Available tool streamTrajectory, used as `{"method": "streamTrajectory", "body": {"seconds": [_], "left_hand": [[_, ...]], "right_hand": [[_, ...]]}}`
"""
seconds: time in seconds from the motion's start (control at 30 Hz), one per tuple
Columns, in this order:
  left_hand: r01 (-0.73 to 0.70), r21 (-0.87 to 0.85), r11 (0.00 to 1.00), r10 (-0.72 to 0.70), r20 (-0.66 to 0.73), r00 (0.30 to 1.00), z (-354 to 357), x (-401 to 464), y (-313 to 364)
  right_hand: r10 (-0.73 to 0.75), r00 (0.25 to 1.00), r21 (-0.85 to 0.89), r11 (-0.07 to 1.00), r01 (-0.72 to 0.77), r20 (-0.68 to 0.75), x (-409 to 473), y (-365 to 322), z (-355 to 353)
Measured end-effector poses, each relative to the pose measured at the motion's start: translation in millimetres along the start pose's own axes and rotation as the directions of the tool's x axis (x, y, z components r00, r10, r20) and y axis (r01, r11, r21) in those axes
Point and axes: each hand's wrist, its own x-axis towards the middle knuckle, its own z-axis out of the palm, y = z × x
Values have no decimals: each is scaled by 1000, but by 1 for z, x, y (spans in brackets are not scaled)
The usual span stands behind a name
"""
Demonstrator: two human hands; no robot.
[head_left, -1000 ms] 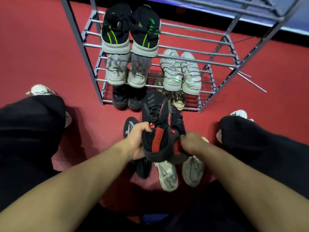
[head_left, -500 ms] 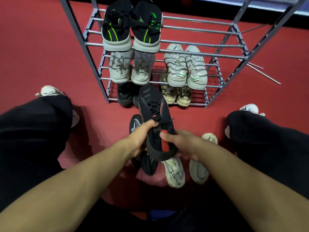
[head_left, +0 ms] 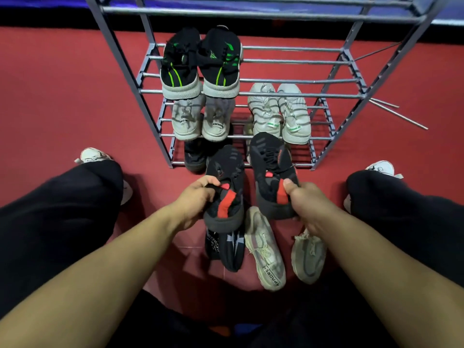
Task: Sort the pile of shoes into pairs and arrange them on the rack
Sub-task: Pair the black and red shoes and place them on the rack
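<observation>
My left hand (head_left: 198,199) grips the heel of one black shoe with a red stripe (head_left: 226,187). My right hand (head_left: 305,199) grips its matching black-and-red shoe (head_left: 272,172). Both shoes are held side by side, toes pointing at the grey metal rack (head_left: 276,95), just in front of its bottom shelf. On the rack stand a black-and-green pair (head_left: 200,64), a white pair (head_left: 198,119) below it, and a pale pair with green tabs (head_left: 280,111) to the right. A dark shoe (head_left: 194,155) shows on the bottom shelf, partly hidden.
On the red floor under my hands lie black shoes with white lettering (head_left: 224,247) and two off-white knit shoes (head_left: 266,252) (head_left: 307,254). My knees in black trousers (head_left: 57,209) (head_left: 406,204) flank the spot. Loose metal rods (head_left: 399,116) lie right of the rack.
The two black-and-red shoes, held pressed together before, are now separated, one in each hand, side by side. My view has tilted up a little toward the rack.
</observation>
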Motion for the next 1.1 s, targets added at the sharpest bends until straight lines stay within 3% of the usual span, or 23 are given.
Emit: {"method": "streamTrajectory", "body": {"seconds": [0.3,0.63,0.77,1.1], "left_hand": [[-228,9,974,229,-30,973,18,-38,25],[-372,-25,928,372,94,923,81,-78,99],[-435,23,900,430,110,896,110,-64,137],[-447,151,882,454,-16,891,145,63,201]], "right_hand": [[-181,983,96,979,182,-17,-43,-14,-25],[-390,910,136,903,408,-139,-83,-44,-88],[-449,875,86,879,469,-182,-69,-74,-109],[-387,896,-28,920,390,-220,68,-132,-111]]}}
